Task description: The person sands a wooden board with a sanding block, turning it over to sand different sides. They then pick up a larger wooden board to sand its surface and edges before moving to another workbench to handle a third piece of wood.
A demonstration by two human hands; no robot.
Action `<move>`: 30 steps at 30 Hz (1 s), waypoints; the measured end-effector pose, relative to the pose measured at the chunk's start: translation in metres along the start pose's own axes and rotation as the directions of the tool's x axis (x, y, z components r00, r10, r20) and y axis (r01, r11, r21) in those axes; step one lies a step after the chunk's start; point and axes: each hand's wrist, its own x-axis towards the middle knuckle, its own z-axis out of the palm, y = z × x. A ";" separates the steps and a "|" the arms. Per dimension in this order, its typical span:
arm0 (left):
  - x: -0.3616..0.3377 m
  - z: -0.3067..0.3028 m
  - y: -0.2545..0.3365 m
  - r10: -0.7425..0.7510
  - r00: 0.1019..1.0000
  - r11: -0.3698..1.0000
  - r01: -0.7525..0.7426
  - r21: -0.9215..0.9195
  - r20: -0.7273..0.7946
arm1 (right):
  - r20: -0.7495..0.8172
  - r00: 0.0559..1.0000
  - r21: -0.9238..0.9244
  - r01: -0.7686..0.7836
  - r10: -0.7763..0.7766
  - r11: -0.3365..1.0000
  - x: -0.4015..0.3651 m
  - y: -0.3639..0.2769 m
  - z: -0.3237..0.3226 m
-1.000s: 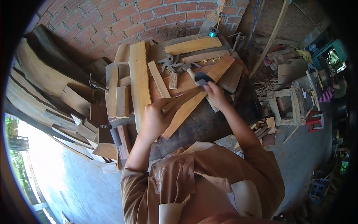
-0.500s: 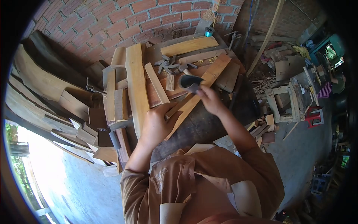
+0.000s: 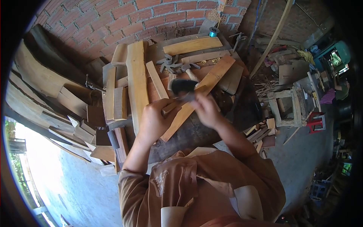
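1. Left hand (image 3: 153, 122), fingers closed, is gripping a stick (image 3: 171, 107), bracing it steady against the plank (image 3: 217, 72) on the table (image 3: 206, 132).
2. Right hand (image 3: 206, 109), at three o'clock, is clenching a blurred hatchet (image 3: 182, 86), its blade hanging just above the stick.

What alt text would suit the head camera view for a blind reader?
A person's left hand grips a wooden strip on a plank-strewn workbench, while the right hand holds a blurred dark-headed tool near it. A brick wall stands behind.
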 end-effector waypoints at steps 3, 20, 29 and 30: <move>-0.001 0.000 0.000 -0.004 1.000 0.999 0.004 -0.039 0.003 | -0.108 0.983 0.037 0.150 -0.146 0.988 -0.005 0.000 0.018; -0.005 -0.011 -0.004 0.083 0.983 0.995 -0.092 0.046 0.166 | -0.308 0.935 -0.234 -0.255 0.177 0.938 0.005 0.114 -0.012; -0.003 -0.006 0.009 0.054 0.986 0.995 -0.066 0.071 0.155 | -0.240 0.969 -0.018 0.054 -0.057 0.998 -0.009 0.007 0.011; -0.004 -0.006 0.007 0.053 0.986 0.995 -0.066 0.074 0.160 | -0.271 0.956 -0.015 0.109 -0.109 0.994 -0.011 0.014 0.012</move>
